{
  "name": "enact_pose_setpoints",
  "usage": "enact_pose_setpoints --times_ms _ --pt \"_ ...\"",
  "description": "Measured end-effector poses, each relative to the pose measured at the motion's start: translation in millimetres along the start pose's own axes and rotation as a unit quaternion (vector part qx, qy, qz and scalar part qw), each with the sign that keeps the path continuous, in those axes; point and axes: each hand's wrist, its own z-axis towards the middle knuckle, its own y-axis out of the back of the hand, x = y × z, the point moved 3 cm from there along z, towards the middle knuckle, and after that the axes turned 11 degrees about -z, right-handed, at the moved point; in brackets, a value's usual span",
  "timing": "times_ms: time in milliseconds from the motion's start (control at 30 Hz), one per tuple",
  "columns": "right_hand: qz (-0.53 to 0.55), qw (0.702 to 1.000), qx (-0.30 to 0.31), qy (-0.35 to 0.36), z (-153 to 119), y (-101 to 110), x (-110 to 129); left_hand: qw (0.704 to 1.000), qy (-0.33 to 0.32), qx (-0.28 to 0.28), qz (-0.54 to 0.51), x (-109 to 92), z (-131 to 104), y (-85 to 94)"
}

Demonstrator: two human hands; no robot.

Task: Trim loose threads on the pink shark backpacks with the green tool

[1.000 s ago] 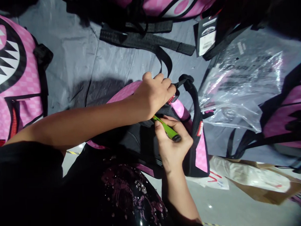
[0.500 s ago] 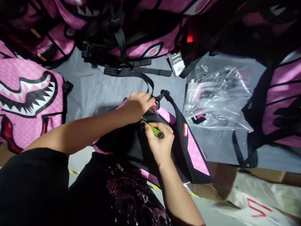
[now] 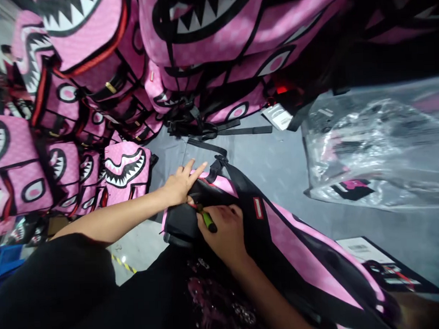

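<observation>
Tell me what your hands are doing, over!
Right hand gripping green tool. Left hand, fingers spread, on pink-black backpack. Black strap close to left hand.

No text can be read; the red strap label (image 3: 258, 208) and white tag (image 3: 278, 117) are too blurred.

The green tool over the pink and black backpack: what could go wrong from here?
A slip might nick the left hand, since the green tool in the right hand points toward it, close by. The tool might also scratch or snag the backpack beneath it. Its tip is hard to make out.
</observation>
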Motion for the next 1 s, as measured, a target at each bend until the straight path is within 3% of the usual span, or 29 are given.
enact_pose_setpoints --times_ms 133,400,467,633,867,1000 --pt "-0.008 0.999 0.011 0.032 -2 -3 3 1.0 -0.021 -0.001 -0.022 7 -1 -6.7" --pt "0.015 0.999 0.003 0.042 3 -3 -4 0.981 -0.137 0.034 -0.132 26 0 0.8" --pt "0.014 0.999 0.013 0.044 6 -5 -8 0.982 -0.102 0.039 -0.156 27 0 -1.0" --pt "-0.025 0.997 0.046 0.056 14 -12 -17 0.983 0.082 0.057 -0.153 27 -1 -5.7" --pt "0.006 0.991 0.133 0.025 26 -28 -31 0.973 0.049 0.136 -0.178 32 23 -1.6" --pt "0.024 0.984 0.174 0.02 38 -36 -34 0.973 0.025 0.138 -0.185 36 33 -2.3"
